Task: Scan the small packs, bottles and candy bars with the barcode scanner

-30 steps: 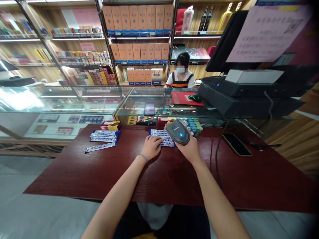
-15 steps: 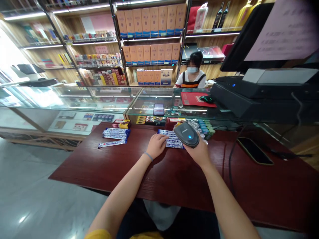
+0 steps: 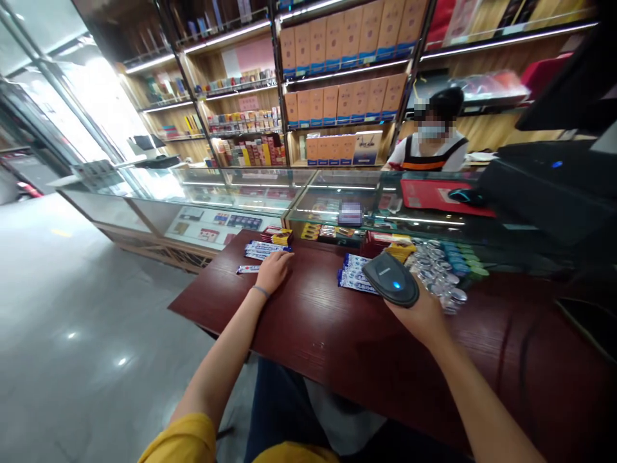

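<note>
My right hand (image 3: 421, 315) grips a black barcode scanner (image 3: 390, 280) with a blue light, held over the dark red counter (image 3: 337, 334). Just left of the scanner lies a stack of blue-and-white snack bars (image 3: 354, 274). My left hand (image 3: 274, 270) is stretched to the counter's far left corner. Its fingers rest on another pile of blue-and-white bars (image 3: 263, 249), and one loose bar (image 3: 247, 269) lies beside it. Whether the fingers have closed on a bar does not show.
Red and yellow packs (image 3: 278, 235) sit behind the left pile. Round tins and bottle tops (image 3: 441, 280) crowd the right of the scanner. A glass display case (image 3: 270, 193) runs behind the counter. A masked person (image 3: 431, 145) sits beyond it, near black register gear (image 3: 544, 186).
My left hand left the middle stack and reached left to the far pile of bars. The view swung left. The scanner stays in my right hand.
</note>
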Available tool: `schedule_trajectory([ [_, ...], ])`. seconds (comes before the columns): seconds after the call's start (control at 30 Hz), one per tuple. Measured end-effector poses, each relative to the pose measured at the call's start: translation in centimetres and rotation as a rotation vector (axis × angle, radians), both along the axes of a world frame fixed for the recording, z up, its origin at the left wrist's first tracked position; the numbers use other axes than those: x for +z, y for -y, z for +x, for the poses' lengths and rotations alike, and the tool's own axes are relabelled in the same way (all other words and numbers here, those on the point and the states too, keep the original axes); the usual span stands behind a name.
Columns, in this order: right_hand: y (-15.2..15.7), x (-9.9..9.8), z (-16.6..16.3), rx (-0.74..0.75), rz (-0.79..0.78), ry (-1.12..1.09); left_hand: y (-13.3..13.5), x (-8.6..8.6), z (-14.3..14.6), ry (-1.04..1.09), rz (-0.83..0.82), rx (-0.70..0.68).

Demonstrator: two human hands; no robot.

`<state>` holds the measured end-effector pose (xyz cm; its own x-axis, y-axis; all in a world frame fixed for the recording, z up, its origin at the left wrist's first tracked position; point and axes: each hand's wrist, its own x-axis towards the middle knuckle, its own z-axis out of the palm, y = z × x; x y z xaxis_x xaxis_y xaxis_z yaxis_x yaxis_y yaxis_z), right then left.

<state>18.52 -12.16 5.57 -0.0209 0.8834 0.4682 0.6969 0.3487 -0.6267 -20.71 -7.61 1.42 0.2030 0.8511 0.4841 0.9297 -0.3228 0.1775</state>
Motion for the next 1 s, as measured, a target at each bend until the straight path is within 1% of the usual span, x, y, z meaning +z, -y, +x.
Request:
schedule_trajectory([
  [0.1,0.4,0.0,-0.6,0.039,-0.037,0.015,1.1,-0.1,-4.1,-0.047,-0.016,0.077],
  [0.2,0.4,-0.4,-0.8,0.057,-0.059,0.046,2.5,-0.1,-7.1,-0.075,-0.04,0.106],
  [0.3,0.2,-1.1,-1.0,0.08,-0.037,0.102,3.6,-0.2,-8.9,-0.06,-0.066,0.122],
  [0.4,0.1,-1.8,-1.5,0.151,0.054,0.153,4.2,-0.6,-9.7,-0.003,-0.083,0.135],
  [0.47,0.3,-2.1,-2.1,0.218,0.115,0.182,4.3,-0.7,-9.8,0.039,-0.106,0.137],
  [0.53,0.7,-2.1,-3.0,0.283,0.138,0.193,4.3,-0.8,-9.7,0.067,-0.136,0.135],
  [0.7,1.6,-1.8,-4.6,0.381,0.112,0.191,4.6,-0.3,-8.9,0.113,-0.119,0.15],
  [0.77,1.7,-1.8,-4.7,0.397,0.115,0.19,4.7,0.0,-8.3,0.182,-0.083,0.169],
  [0.83,1.6,-1.8,-4.5,0.391,0.121,0.179,4.7,0.1,-7.5,0.309,-0.031,0.193],
  [0.9,1.4,-1.7,-4.3,0.372,0.127,0.167,4.3,0.2,-6.4,0.484,-0.003,0.227],
  [0.93,1.4,-1.7,-4.2,0.363,0.129,0.163,4.0,0.3,-5.7,0.598,-0.019,0.242],
  [1.0,1.3,-1.5,-4.0,0.347,0.131,0.159,3.3,0.6,-4.1,0.894,-0.112,0.252],
])
